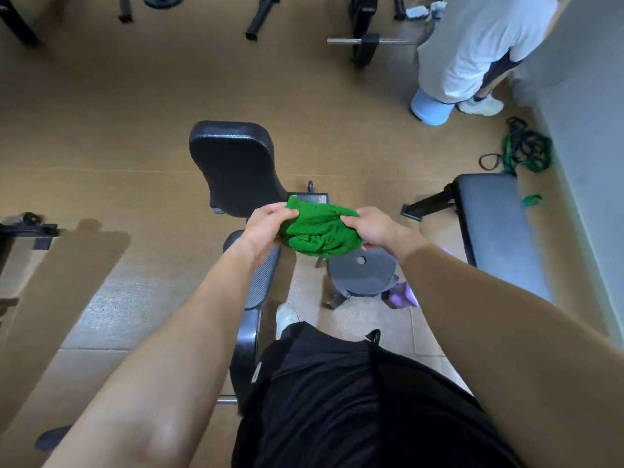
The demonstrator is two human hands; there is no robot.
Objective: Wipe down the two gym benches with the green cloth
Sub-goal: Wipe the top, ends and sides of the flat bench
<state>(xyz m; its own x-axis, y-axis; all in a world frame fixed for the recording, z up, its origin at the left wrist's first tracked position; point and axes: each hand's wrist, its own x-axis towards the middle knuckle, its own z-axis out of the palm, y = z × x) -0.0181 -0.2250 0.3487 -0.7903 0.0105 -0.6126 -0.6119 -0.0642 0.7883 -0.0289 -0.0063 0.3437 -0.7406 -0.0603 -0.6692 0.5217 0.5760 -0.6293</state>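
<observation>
A bunched green cloth (315,229) hangs in the air between both my hands. My left hand (266,228) grips its left edge and my right hand (369,228) grips its right edge. Right below and ahead stands a black adjustable bench with a raised backrest (233,167) and a seat pad (258,282) under my left wrist. A second, flat bench with a dark padded top (496,231) stands to the right by the wall.
A small grey round stool (363,275) stands under the cloth, a purple object (403,297) beside it. Another person (472,49) stands at the back right. Coiled green and black bands (521,150) lie by the wall. Black machine legs and a barbell (368,42) are at the far edge.
</observation>
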